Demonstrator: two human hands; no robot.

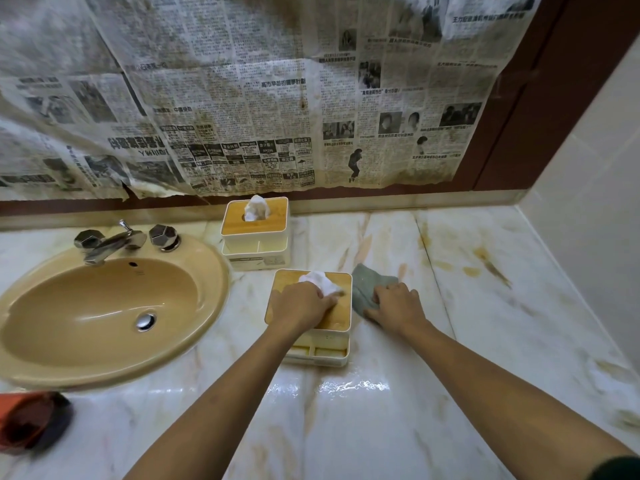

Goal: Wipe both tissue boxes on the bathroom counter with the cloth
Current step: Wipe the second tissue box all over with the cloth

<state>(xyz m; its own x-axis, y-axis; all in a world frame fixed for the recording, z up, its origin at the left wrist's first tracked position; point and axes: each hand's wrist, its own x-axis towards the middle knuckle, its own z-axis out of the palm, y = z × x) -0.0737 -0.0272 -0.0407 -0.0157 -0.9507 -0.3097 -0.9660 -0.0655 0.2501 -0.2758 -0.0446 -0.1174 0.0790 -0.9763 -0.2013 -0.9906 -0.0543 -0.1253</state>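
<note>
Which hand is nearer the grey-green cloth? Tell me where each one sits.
Right. The right hand lies on the cloth, fingers curled into it. The left hand presses on the near tissue box, just left of the cloth.

Warm, rather dim indoor light comes from overhead, throwing a bright streak of glare onto the glossy surface point(356, 386) near the middle. The wide lens bows the far wall line. The newspaper point(52, 46) smears into blur at the far left, and a red object point(31, 420) at the near left is out of focus.
</note>
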